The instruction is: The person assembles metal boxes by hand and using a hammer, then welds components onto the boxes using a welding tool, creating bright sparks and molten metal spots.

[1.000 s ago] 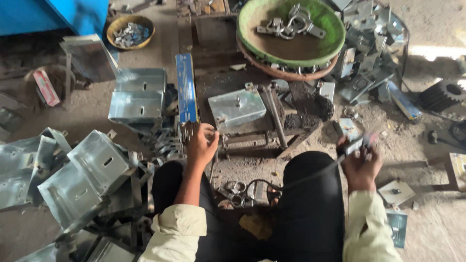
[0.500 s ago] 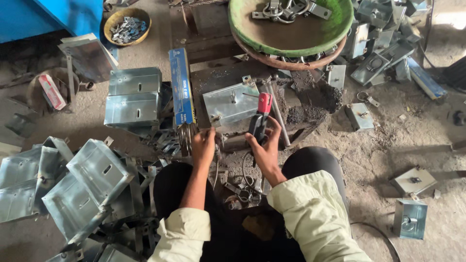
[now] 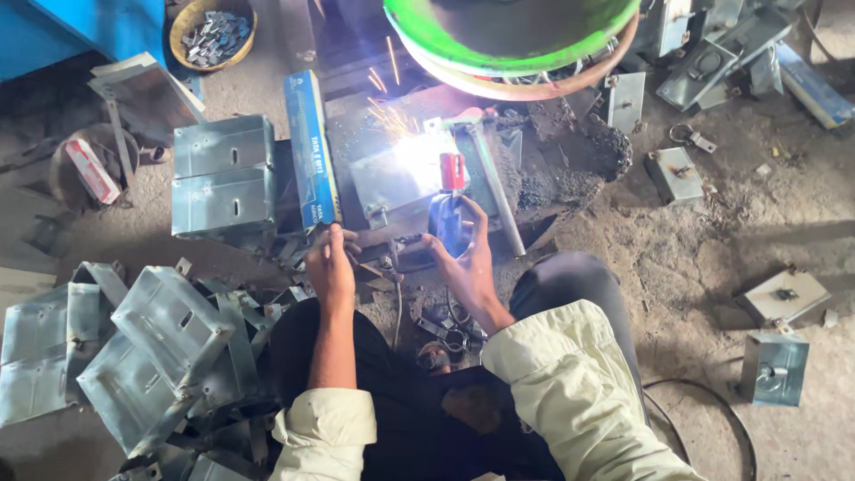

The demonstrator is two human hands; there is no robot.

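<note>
1. Gripping a welding holder (image 3: 450,191) with a red part at its top, the right hand (image 3: 468,258) has its fingers closed around the handle; the tip meets a bright white arc (image 3: 414,151) on a grey metal box (image 3: 396,178) that lies on the low work block in front of the person's knees.
2. Sparks (image 3: 387,85) fly up and away from the arc — toward the far side of the block.
3. The left hand (image 3: 331,263) rests low on the near edge of the block, fingers curled down onto small metal scraps; I cannot tell if it grips any one piece.
4. Just beside the left hand stands a long blue carton (image 3: 312,147), leaning against two stacked grey metal boxes (image 3: 223,178).
5. A hammer-like bar (image 3: 485,178) lies on the block right of the arc, touching the dark slag heap (image 3: 561,151).
6. Above the block sits a wide green bowl (image 3: 512,36) with a brown rim — it hides part of the far side.
7. Left of the person, many bent grey sheet boxes (image 3: 151,347) lie in a pile on the floor.
8. At the right, well apart, are two small boxes with latches (image 3: 775,338) on the dusty ground, and a black cable (image 3: 712,419) curves near the right sleeve.
9. A small basket of metal bits (image 3: 214,31) stands at the far left top.
</note>
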